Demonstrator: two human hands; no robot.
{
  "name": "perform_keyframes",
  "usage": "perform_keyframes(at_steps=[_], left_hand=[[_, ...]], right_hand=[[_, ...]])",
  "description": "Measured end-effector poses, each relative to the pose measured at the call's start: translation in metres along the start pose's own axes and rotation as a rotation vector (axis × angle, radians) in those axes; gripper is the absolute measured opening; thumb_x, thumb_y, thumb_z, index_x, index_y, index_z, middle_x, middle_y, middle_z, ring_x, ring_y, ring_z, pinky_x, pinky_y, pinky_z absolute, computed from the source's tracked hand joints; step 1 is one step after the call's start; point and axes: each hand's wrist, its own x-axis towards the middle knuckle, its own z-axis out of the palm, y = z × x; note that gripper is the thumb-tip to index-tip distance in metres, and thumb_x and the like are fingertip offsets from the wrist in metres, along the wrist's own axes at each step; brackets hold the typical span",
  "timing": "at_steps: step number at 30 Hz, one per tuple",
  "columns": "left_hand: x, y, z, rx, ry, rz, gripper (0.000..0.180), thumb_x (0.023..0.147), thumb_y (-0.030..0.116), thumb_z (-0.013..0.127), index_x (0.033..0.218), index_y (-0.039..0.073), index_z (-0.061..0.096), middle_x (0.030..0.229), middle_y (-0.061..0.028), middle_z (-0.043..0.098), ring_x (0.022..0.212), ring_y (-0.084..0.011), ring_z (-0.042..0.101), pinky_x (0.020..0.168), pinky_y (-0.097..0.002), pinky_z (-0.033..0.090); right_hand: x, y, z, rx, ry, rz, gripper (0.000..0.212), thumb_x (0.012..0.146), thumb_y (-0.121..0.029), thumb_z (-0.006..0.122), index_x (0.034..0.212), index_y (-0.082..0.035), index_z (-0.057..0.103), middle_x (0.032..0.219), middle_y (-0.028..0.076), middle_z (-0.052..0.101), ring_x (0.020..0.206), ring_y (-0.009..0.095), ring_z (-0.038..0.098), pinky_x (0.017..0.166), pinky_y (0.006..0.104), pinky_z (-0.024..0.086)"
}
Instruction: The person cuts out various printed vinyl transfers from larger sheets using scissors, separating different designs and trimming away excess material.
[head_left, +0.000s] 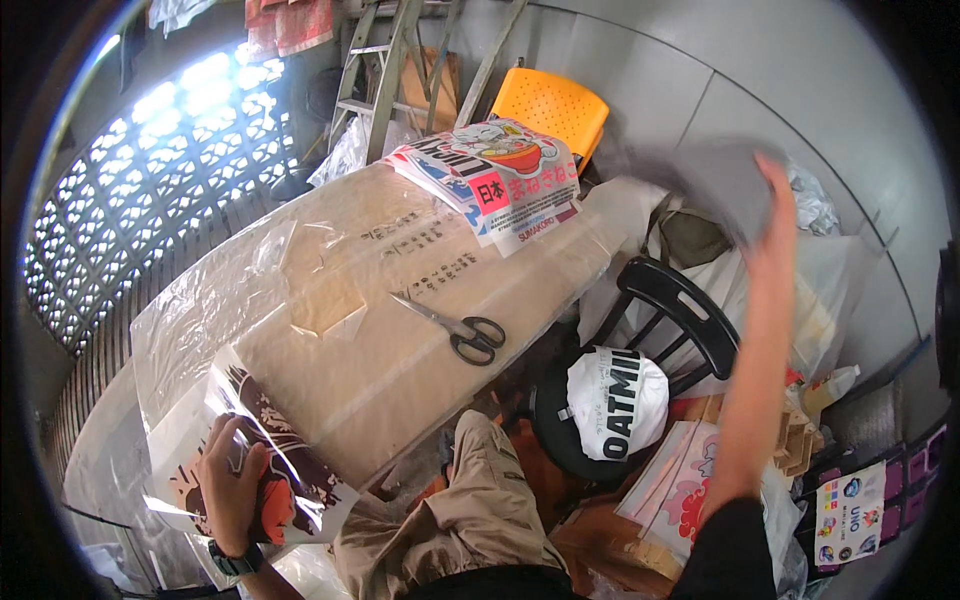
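My left hand [232, 480] is at the table's near left end, its fingers curled on a glossy printed sheet [290, 440] in dark brown, white and orange. My right arm stretches far out to the right. At its end my right hand [772, 185] holds a thin grey sheet [715, 180], smeared by motion. Scissors [455, 328] with black handles lie on the plastic-covered table [330, 390], near its right edge. Farther back on the table rests a stack of colourful printed sheets [500, 185].
A black chair [690, 310] with a white printed bag [615, 400] on its seat stands right of the table. Beyond are a yellow chair [550, 105] and a stepladder [385, 80]. Plastic bags [820, 300], cardboard [620, 545] and purple crates [905, 490] crowd the right side.
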Motion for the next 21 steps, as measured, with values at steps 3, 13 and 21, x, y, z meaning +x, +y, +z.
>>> perform_keyframes(at_steps=[3, 13, 21], left_hand=[[-0.002, -0.005, 0.012, 0.012, 0.050, -0.076, 0.046, 0.083, 0.008, 0.072, 0.128, 0.003, 0.064, 0.141, -0.0234, 0.056, 0.133, -0.0384, 0.052, 0.111, -0.0434, 0.040], [-0.002, 0.003, 0.002, 0.158, -0.066, -0.046, 0.050, 0.087, 0.009, 0.071, 0.135, 0.004, 0.059, 0.147, -0.0198, 0.051, 0.130, -0.0317, 0.054, 0.108, -0.0395, 0.041], [0.007, 0.006, 0.009, 0.068, -0.069, 0.055, 0.048, 0.089, 0.006, 0.071, 0.135, 0.001, 0.059, 0.140, -0.0188, 0.058, 0.118, -0.0314, 0.059, 0.102, -0.0400, 0.045]], right_hand=[[0.102, 0.068, 0.093, 0.127, 0.060, 0.014, 0.032, 0.086, -0.018, 0.071, 0.112, -0.003, 0.062, 0.100, 0.007, 0.063, 0.084, 0.021, 0.061, 0.074, 0.0332, 0.054], [0.135, 0.332, 0.141, -1.209, 0.076, 0.142, 0.072, 0.079, -0.049, 0.074, 0.120, 0.009, 0.063, 0.121, 0.029, 0.066, 0.116, 0.038, 0.065, 0.097, 0.0439, 0.052], [0.187, 0.330, 0.125, -0.953, -0.010, 0.296, 0.046, 0.083, -0.044, 0.076, 0.091, 0.002, 0.071, 0.086, 0.020, 0.074, 0.085, 0.033, 0.074, 0.068, 0.0426, 0.055]])
